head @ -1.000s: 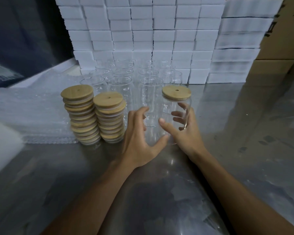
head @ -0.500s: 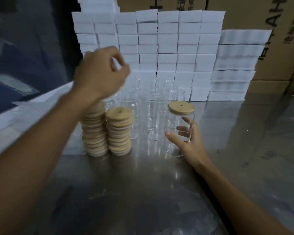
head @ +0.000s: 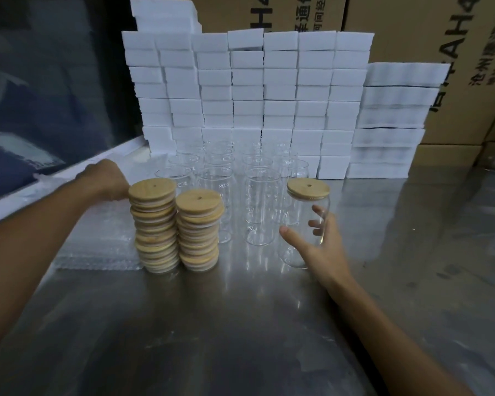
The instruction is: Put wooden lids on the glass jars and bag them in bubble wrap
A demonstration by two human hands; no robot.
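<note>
A glass jar (head: 300,215) with a wooden lid (head: 308,188) stands on the steel table (head: 212,324). My right hand (head: 323,252) grips it, thumb on the near side and fingers showing through the glass. Several empty jars (head: 259,207) stand in rows to its left and behind. Two stacks of wooden lids (head: 155,224) (head: 199,232) sit left of the jars. A pile of bubble wrap (head: 97,241) lies left of the stacks. My left hand (head: 106,178) reaches over that pile behind the taller stack, which hides its fingers.
A wall of white foam blocks (head: 246,90) stands behind the jars, with flatter white packs (head: 395,121) to its right. Printed cardboard boxes (head: 440,38) rise at the back. A dark covered surface (head: 40,95) runs along the table's left edge.
My left hand went from beside the jar up over the lid stacks, then dropped behind them toward the bubble wrap. My right hand kept hold of the lidded jar.
</note>
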